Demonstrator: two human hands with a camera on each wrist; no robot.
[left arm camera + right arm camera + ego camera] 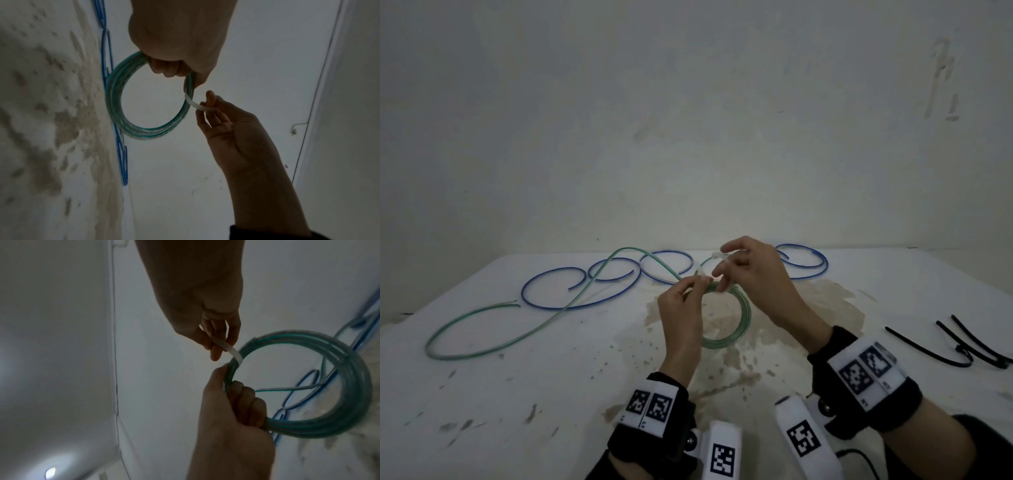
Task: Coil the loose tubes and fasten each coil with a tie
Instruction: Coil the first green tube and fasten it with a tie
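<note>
The green tube coil [736,325] is held up off the stained white table [551,377], with its top arc in the left hand [681,318], whose fingers curl through the ring and clamp the turns together. At that same top arc, just right of the left thumb, a white tie [194,104] crosses the bundle. The right hand [753,274] pinches the tie's free end between thumb and fingers.

To do this step well, I judge the left grip should stay tight beside the tie so no turn springs out, while the right hand wraps the strap fully round all the turns before closing it. Pulling should run away from the coil, square to the bundle, or the strap may skew and miss a turn.

Left of the coil, a loose green tube [493,339] and blue tubes [571,291] lie uncoiled on the table. Well to the coil's right lie black ties [962,346].
</note>
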